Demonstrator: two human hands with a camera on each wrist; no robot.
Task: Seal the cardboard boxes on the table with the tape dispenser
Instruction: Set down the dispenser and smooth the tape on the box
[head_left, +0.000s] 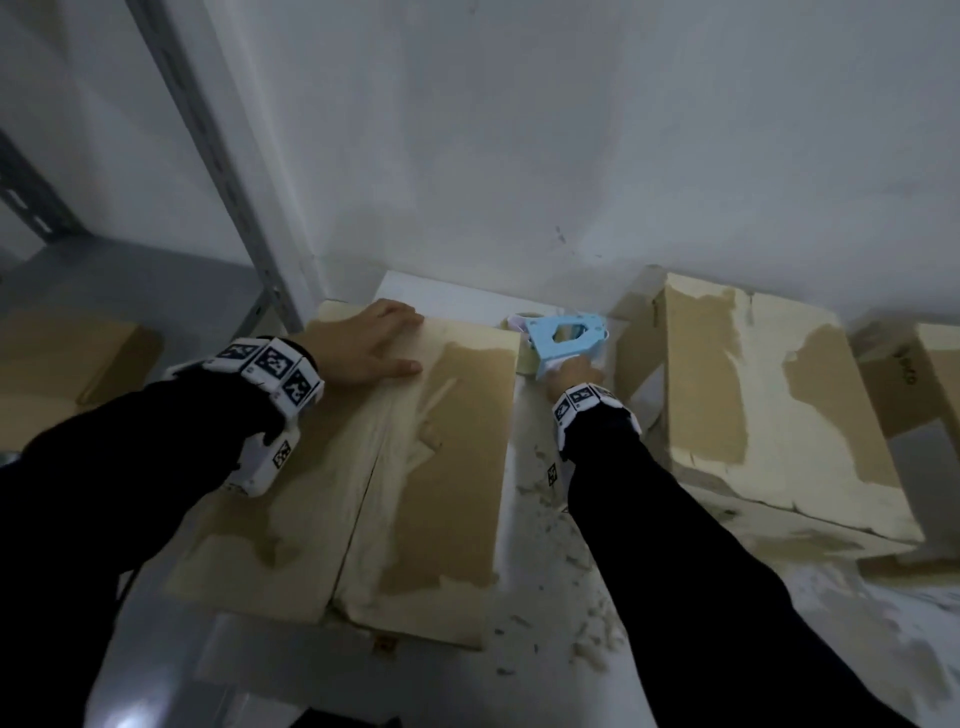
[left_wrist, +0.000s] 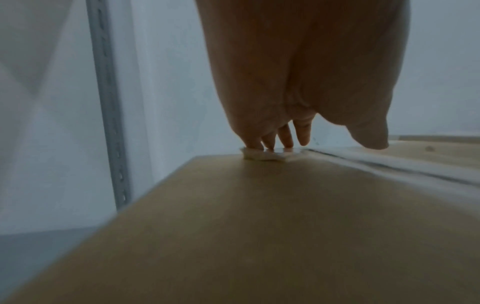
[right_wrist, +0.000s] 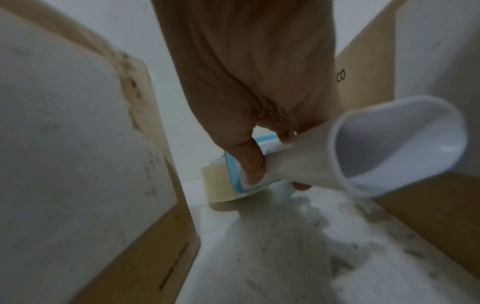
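A flat cardboard box (head_left: 415, 467) with torn, peeled paper patches lies in front of me, its flaps closed along a centre seam. My left hand (head_left: 371, 345) lies flat on the box's far left corner, fingers straight; in the left wrist view the fingertips (left_wrist: 285, 139) press near the box top's (left_wrist: 259, 226) far edge. My right hand (head_left: 571, 371) grips the white handle of the light-blue tape dispenser (head_left: 563, 338), low between two boxes. In the right wrist view the thumb (right_wrist: 249, 162) wraps the dispenser's (right_wrist: 262, 176) handle, its tape roll (right_wrist: 221, 185) by the table.
A second, taller cardboard box (head_left: 769, 405) stands right of the dispenser, a third (head_left: 914, 374) beyond it. Paper scraps (head_left: 587, 613) litter the white table (head_left: 675, 649). A grey metal shelf post (head_left: 228, 171) rises at the left, with another box (head_left: 62, 364) on the shelf. A wall closes the back.
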